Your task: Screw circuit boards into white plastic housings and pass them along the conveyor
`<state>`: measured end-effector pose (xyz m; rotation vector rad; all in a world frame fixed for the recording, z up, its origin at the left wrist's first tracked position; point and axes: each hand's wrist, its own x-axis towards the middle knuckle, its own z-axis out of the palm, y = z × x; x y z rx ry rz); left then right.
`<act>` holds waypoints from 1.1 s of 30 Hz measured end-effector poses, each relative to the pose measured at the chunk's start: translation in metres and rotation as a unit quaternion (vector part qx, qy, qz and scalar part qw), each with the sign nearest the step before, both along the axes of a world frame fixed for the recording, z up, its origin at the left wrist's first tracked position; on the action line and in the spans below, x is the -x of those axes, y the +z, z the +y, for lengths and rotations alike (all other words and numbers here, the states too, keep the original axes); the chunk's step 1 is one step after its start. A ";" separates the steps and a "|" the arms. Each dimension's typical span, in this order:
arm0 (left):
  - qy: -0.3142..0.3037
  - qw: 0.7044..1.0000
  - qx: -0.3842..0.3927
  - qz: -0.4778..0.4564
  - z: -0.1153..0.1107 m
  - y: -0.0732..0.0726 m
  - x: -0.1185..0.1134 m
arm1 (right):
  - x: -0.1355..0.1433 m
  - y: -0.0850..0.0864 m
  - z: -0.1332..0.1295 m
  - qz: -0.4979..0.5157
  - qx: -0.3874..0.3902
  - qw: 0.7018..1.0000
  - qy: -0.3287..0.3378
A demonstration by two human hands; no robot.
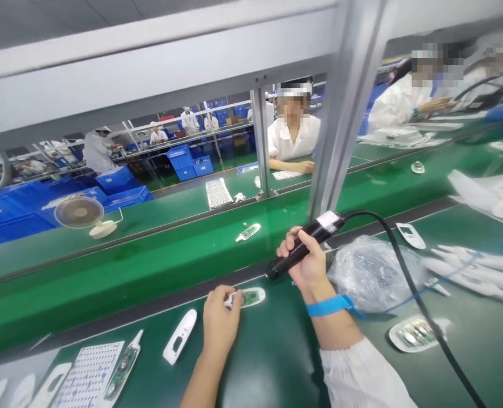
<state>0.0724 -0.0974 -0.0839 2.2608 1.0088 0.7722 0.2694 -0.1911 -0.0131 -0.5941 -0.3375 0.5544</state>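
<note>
My right hand [308, 263] is wrapped round a black electric screwdriver [305, 243]. The tool tilts with its tip down to the left, and its cable leaves the upper end. On the green bench, my left hand [221, 317] pinches the near end of a white plastic housing with a green circuit board [254, 296] in it. Its fingers partly hide that end. The screwdriver tip is above the housing, apart from it. A white cover with a cut-out [180, 337] lies left of my left hand. Farther left, another housing with a circuit board [124, 365] rests by a printed label sheet [90, 371].
A green conveyor belt [158, 243] runs beyond the bench, carrying a housing [248, 232]. At right are a clear plastic bag [374, 275], several white shells [476, 272] and an open housing [417, 334]. A metal post [340, 113] rises ahead. A co-worker [294, 136] sits opposite.
</note>
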 end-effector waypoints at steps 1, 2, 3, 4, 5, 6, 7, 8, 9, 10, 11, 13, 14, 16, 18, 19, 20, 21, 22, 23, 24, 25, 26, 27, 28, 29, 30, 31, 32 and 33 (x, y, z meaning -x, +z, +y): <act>-0.013 1.000 -0.028 -0.003 0.000 0.002 0.000 | 0.003 -0.001 0.003 0.006 0.003 1.000 0.013; -0.028 0.998 -0.050 -0.010 0.000 0.004 -0.001 | 0.006 -0.002 0.005 0.010 0.006 1.000 0.025; -0.046 0.997 -0.066 -0.019 -0.001 0.005 -0.001 | 0.009 -0.002 0.007 0.012 0.009 0.999 0.035; -0.065 0.995 -0.078 -0.026 -0.002 0.005 -0.001 | 0.012 -0.003 0.009 0.013 0.012 0.999 0.043; -0.086 0.992 -0.085 -0.029 -0.003 0.005 -0.002 | 0.014 -0.004 0.010 0.013 0.016 0.998 0.052; -0.105 0.990 -0.088 -0.028 -0.004 0.005 -0.002 | 0.016 -0.004 0.011 0.012 0.020 0.998 0.059; -0.122 0.988 -0.088 -0.026 -0.005 0.004 -0.002 | 0.018 -0.005 0.012 0.010 0.024 0.997 0.066; -0.134 0.987 -0.087 -0.026 -0.006 0.004 -0.002 | 0.019 -0.005 0.012 0.008 0.027 0.997 0.071; -0.143 0.986 -0.085 -0.027 -0.007 0.003 -0.002 | 0.020 -0.006 0.013 0.005 0.030 0.997 0.075; -0.148 0.985 -0.082 -0.029 -0.008 0.002 -0.002 | 0.020 -0.006 0.013 0.002 0.033 0.996 0.077; -0.151 0.985 -0.079 -0.032 -0.008 0.002 -0.002 | 0.021 -0.006 0.013 -0.001 0.035 0.996 0.079; -0.153 0.985 -0.073 -0.035 -0.008 0.001 -0.002 | 0.022 -0.007 0.014 -0.004 0.038 0.996 0.082; -0.153 0.985 -0.070 -0.035 -0.007 0.000 -0.002 | 0.022 -0.006 0.014 -0.006 0.039 0.996 0.082; -0.154 0.985 -0.068 -0.031 -0.007 -0.001 -0.003 | 0.023 -0.006 0.015 -0.009 0.041 0.996 0.083; -0.152 0.986 -0.068 -0.027 -0.006 -0.002 -0.003 | 0.023 -0.005 0.014 -0.014 0.040 0.996 0.082; -0.151 0.986 -0.067 -0.024 -0.006 -0.002 -0.003 | 0.024 -0.005 0.014 -0.017 0.040 0.996 0.082; -0.149 0.986 -0.067 -0.021 -0.006 -0.002 -0.003 | 0.024 -0.004 0.014 -0.020 0.039 0.996 0.082; -0.148 0.987 -0.065 -0.019 -0.006 -0.003 -0.003 | 0.024 -0.004 0.014 -0.024 0.039 0.996 0.082; -0.147 0.987 -0.064 -0.017 -0.006 -0.003 -0.003 | 0.024 -0.004 0.013 -0.028 0.039 0.995 0.083; -0.147 0.987 -0.062 -0.015 -0.006 -0.002 -0.003 | 0.024 -0.004 0.013 -0.031 0.039 0.995 0.083; -0.149 0.987 -0.062 -0.014 -0.005 -0.002 -0.003 | 0.024 -0.004 0.013 -0.035 0.038 0.995 0.084; -0.150 0.987 -0.062 -0.013 -0.005 -0.002 -0.003 | 0.025 -0.004 0.013 -0.039 0.037 0.995 0.086; -0.149 0.987 -0.064 -0.012 -0.005 -0.001 -0.003 | 0.025 -0.004 0.012 -0.043 0.035 0.995 0.088; -0.144 0.987 -0.066 -0.009 -0.005 -0.001 -0.003 | 0.024 -0.003 0.012 -0.048 0.033 0.994 0.090; -0.135 0.988 -0.068 -0.005 -0.005 -0.001 -0.003 | 0.024 -0.002 0.012 -0.054 0.032 0.994 0.089; -0.127 0.990 -0.068 0.001 -0.005 0.000 -0.003 | 0.023 -0.001 0.011 -0.062 0.032 0.994 0.087; -0.122 0.990 -0.066 0.009 -0.005 0.000 -0.004 | 0.022 0.000 0.010 -0.072 0.034 0.993 0.081; -0.125 0.990 -0.060 0.017 -0.006 -0.001 -0.004 | 0.021 0.002 0.009 -0.086 0.036 0.993 0.074; -0.136 0.989 -0.053 0.024 -0.006 -0.001 -0.004 | 0.020 0.004 0.008 -0.104 0.039 0.991 0.067; -0.150 0.987 -0.044 0.027 -0.006 -0.002 -0.005 | 0.019 0.006 0.006 -0.124 0.045 0.989 0.062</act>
